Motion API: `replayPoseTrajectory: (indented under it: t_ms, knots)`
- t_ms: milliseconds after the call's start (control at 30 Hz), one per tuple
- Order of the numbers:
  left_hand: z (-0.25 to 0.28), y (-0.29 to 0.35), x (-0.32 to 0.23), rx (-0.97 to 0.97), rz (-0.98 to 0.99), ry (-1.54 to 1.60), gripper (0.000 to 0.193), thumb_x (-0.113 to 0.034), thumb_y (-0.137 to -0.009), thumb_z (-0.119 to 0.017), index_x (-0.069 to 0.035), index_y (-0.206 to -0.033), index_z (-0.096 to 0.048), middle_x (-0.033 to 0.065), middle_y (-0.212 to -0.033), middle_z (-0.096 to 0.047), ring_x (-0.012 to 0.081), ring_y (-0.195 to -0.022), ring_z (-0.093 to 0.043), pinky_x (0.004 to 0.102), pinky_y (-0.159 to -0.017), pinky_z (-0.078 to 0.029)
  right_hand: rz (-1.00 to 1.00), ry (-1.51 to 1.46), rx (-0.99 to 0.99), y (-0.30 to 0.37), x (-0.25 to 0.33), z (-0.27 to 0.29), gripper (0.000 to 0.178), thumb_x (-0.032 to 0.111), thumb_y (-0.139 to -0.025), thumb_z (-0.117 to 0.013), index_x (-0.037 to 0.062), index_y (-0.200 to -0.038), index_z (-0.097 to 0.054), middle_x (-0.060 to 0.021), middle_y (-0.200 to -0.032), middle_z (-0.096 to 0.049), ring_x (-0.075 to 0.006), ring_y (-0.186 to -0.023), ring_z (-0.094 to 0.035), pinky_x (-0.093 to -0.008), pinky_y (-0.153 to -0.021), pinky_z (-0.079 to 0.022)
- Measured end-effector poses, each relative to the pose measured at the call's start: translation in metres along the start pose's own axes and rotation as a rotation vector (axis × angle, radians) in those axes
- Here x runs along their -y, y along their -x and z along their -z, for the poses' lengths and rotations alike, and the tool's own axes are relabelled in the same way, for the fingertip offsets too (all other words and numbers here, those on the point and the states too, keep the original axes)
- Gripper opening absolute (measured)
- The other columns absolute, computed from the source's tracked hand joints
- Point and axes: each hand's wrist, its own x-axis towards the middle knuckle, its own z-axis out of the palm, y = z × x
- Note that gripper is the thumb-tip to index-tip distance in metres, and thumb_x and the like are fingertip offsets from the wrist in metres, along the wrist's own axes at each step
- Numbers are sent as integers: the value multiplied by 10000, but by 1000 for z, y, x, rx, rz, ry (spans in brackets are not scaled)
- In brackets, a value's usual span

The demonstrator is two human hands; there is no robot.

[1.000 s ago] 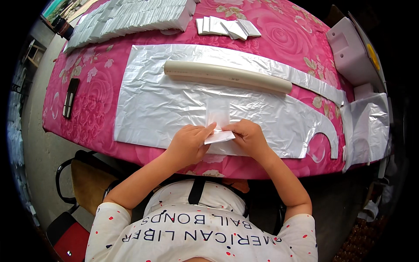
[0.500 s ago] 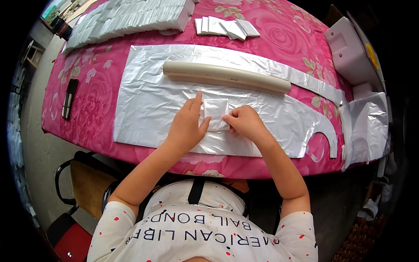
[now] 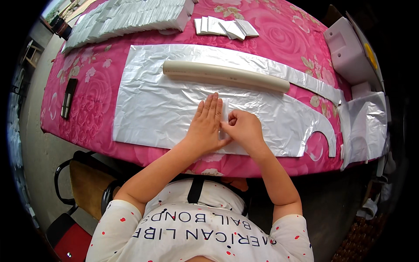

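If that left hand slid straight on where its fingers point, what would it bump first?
If it stays low, the left hand would likely meet the beige tube lying ahead on the silvery plastic sheet.

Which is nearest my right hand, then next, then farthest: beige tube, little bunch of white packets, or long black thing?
From your right hand, in the head view:
1. Beige tube: just beyond it, on the silvery sheet.
2. Little bunch of white packets: past the tube.
3. Long black thing: far left.
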Motion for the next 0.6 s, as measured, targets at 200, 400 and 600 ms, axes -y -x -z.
replayPoseTrajectory:
  t_ms: [200,400,600]
  knots:
    - [6,4,-1,-77,-8,18,1015,-571,-767,-535,87,-1390,-80,273,-1456,-77,355,-1377,-55,463,-1107,-57,-18,259,-8,10,-6,20,243,261,-658,-694,63,-771,-612,-70,-720,-629,-236,-702,-610,-351,-615,-473]
    - [28,38,6,-314,61,519,703,-284,-806,-604,33,-1345,-282,250,-1382,-280,343,-1295,-274,456,-1091,-150,570,287,-237,-3,2,-1,318,222,-748,-647,35,-1000,-601,-108,-996,-607,-264,-972,-561,-364,-846,-436]
    - [66,133,14,84,553,1334,226,-39,-895,-472,42,-1074,-583,125,-1060,-623,193,-1011,-583,319,-932,-423,667,299,-146,-26,17,-46,547,288,-850,-542,20,-1306,-402,-208,-1369,-343,-345,-1292,-290,-455,-1067,-205]
